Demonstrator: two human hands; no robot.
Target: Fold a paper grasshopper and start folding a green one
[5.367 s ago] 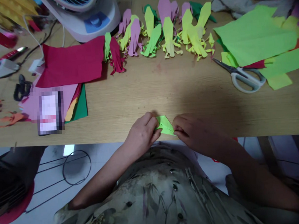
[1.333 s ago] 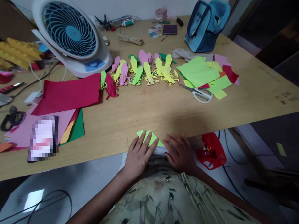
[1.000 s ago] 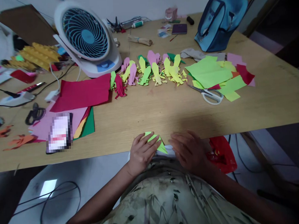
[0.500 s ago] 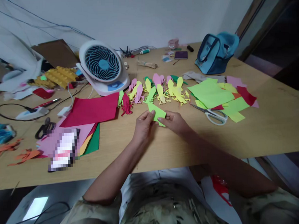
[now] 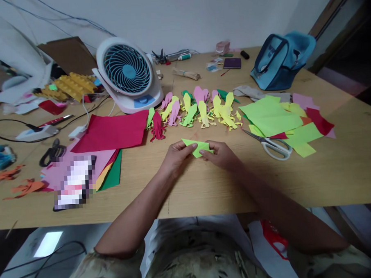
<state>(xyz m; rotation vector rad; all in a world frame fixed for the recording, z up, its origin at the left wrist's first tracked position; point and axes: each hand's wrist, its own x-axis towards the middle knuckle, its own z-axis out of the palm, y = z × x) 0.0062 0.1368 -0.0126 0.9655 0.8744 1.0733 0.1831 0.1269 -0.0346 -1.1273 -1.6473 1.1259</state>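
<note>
A small folded piece of lime-green paper (image 5: 199, 148) is held just above the table between both hands. My left hand (image 5: 178, 155) pinches its left side, thumb on top. On the right side, my right hand (image 5: 220, 154) grips it with the thumb near the lower edge; the fingers beneath are partly hidden. Just beyond the hands lies a row of folded paper figures (image 5: 204, 113) in yellow, pink, green and red. White-handled scissors (image 5: 274, 146) rest to the right, blades pointing toward the figures.
Lime-green sheets (image 5: 269, 115) and other coloured scraps lie at the right. A red sheet (image 5: 114, 132), black scissors (image 5: 53, 153) and a blurred-out phone (image 5: 76, 182) are at the left. Behind stand a white fan (image 5: 127, 70) and a blue bag (image 5: 280, 63). Orange paper figures (image 5: 28, 187) sit far left.
The green paper has been turned and now shows a wider, flatter shape with a point toward the left hand. Both hands keep their hold. The camera view has shifted slightly.
</note>
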